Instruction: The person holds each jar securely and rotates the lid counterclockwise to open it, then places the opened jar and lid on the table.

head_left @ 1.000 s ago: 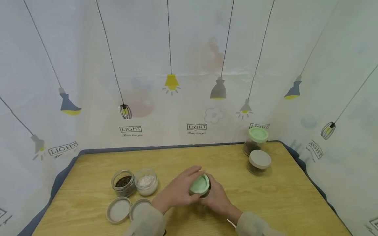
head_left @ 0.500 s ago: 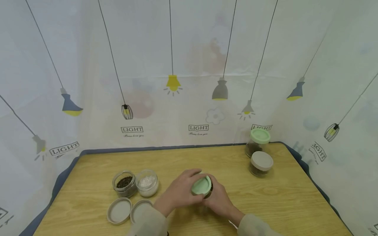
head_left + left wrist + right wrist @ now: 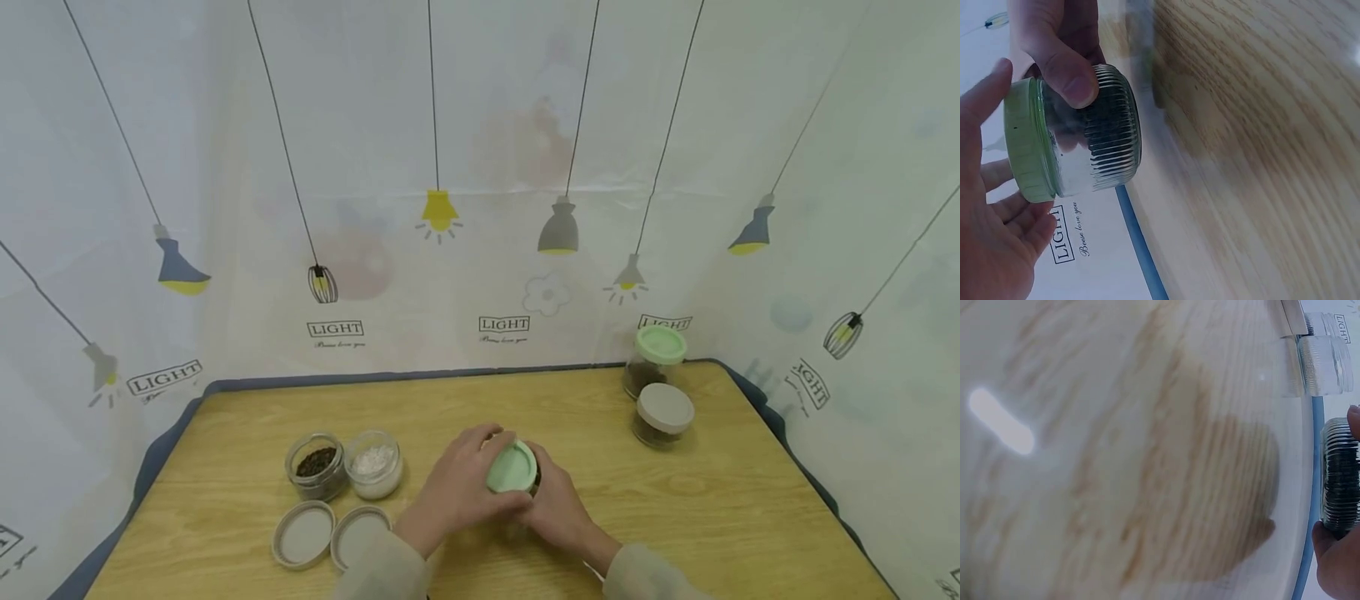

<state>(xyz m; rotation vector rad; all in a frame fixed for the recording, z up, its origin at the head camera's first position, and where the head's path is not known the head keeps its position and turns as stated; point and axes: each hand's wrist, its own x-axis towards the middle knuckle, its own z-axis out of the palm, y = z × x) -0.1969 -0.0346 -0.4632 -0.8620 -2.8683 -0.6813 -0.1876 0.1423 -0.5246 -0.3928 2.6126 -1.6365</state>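
Over the middle of the table I hold a ribbed glass jar (image 3: 1113,134) with dark contents and a pale green lid (image 3: 512,469). My right hand (image 3: 558,510) grips the jar's glass body, its thumb pressed on the ribbed side. Around the rim of the lid curl the thumb and fingers of my left hand (image 3: 459,483). In the left wrist view the jar appears sideways, the lid seated on its mouth and a gap above the tabletop. Only part of the jar and right hand enters the right wrist view.
To the left stand an open jar of dark grains (image 3: 317,467) and an open jar of white grains (image 3: 373,467). Two pale lids (image 3: 303,536) lie before them. At the back right are a green-lidded jar (image 3: 660,346) and a grey-lidded jar (image 3: 664,408). A printed curtain borders the table.
My left hand has shifted slightly around the lid, its thumb now reaching further right. The right hand and jar hold nearly still, and the other jars stay put.
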